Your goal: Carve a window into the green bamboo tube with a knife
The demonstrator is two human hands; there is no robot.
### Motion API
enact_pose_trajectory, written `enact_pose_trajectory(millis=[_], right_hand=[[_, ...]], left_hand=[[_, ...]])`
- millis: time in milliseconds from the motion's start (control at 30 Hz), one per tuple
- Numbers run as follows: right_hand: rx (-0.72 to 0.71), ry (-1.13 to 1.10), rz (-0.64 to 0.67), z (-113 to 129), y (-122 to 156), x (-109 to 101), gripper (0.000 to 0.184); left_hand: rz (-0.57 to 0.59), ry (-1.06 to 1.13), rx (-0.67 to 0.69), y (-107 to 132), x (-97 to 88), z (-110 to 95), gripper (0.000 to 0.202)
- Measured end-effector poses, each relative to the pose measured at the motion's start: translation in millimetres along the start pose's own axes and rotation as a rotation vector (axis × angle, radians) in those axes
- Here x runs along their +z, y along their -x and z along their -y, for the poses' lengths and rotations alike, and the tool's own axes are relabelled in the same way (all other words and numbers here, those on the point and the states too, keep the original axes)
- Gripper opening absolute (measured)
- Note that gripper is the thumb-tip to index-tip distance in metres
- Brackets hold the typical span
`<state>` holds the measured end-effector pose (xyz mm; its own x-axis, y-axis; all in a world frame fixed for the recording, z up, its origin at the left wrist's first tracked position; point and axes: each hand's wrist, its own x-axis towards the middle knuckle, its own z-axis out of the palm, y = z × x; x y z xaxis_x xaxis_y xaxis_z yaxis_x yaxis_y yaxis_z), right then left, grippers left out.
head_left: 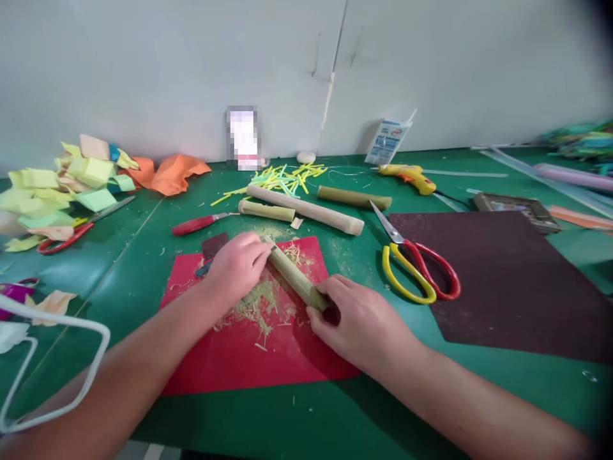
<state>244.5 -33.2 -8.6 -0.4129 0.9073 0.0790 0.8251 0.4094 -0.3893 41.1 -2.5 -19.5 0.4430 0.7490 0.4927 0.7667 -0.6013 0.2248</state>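
Observation:
A short green bamboo stick (294, 276) lies slanted on a red mat (268, 358), with pale shavings scattered around it. My right hand (357, 322) is closed on the stick's near end. My left hand (237, 267) is closed at the stick's far end, holding a small tool with a dark handle (204, 268) whose blade is hidden under the fingers.
More bamboo pieces (306, 209) lie behind the mat, beside a red-handled knife (198, 223) and yellow-red scissors (414, 265). A dark sheet (517, 281) covers the right. A glue gun (412, 177), coloured straw bits (282, 179) and a folded paper pile (57, 191) sit farther off.

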Motion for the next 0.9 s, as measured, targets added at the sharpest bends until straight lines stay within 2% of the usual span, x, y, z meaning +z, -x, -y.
enact_pose_trajectory(millis=[33,133,167,200,300,333,433,467,500,600,633,667,800,833,900], right_hand=[[-0.001,0.002,0.000,0.1,-0.1,0.1,0.007],[-0.011,0.001,-0.006,-0.2,-0.6,0.1,0.005],[-0.015,-0.002,-0.010,-0.4,-0.7,0.1,0.005],[-0.018,-0.002,-0.013,-0.5,-0.8,0.0,0.005],[-0.014,0.001,-0.010,-0.4,-1.1,-0.3,0.008],[-0.011,0.004,-0.005,-0.1,-1.1,-0.5,0.008],[-0.013,0.009,0.003,0.6,-0.5,-0.8,0.005],[-0.013,0.010,0.001,0.7,-0.2,-1.0,0.005],[-0.014,0.009,-0.002,0.8,0.0,-1.1,0.005],[-0.008,0.007,-0.008,0.5,0.1,-1.4,0.007],[-0.003,0.006,-0.005,0.3,-0.2,-1.4,0.007],[-0.001,0.005,0.002,0.0,-0.5,-1.4,0.007],[-0.005,0.001,0.014,-0.7,-1.8,-0.5,0.006],[-0.003,0.002,0.010,-0.7,-1.9,-0.1,0.006],[0.006,0.003,0.005,-0.8,-1.8,0.5,0.008]], left_hand=[[0.012,0.006,0.003,0.6,0.2,-1.3,0.027],[0.173,0.099,0.086,3.1,0.9,-5.7,0.024],[0.189,0.119,0.098,2.8,1.0,-4.8,0.023],[0.169,0.112,0.107,1.8,0.9,-2.3,0.023],[-0.026,0.014,-0.014,-2.0,-0.1,5.3,0.024],[-0.032,0.001,-0.021,-2.0,-0.3,4.8,0.025],[0.149,0.079,0.107,1.7,0.0,-4.8,0.024],[0.197,0.107,0.097,2.6,0.3,-7.2,0.024],[0.198,0.127,0.108,2.7,0.5,-8.0,0.024],[0.019,0.064,0.037,-0.1,1.0,-2.3,0.025],[-0.007,0.048,0.033,-0.8,1.1,-0.5,0.026],[0.002,0.045,0.049,-0.8,1.3,0.3,0.027],[0.154,0.097,0.174,1.7,2.3,-0.3,0.024],[0.131,0.085,0.156,1.4,2.4,1.3,0.024],[0.015,0.024,0.073,-0.2,2.4,6.1,0.024]])
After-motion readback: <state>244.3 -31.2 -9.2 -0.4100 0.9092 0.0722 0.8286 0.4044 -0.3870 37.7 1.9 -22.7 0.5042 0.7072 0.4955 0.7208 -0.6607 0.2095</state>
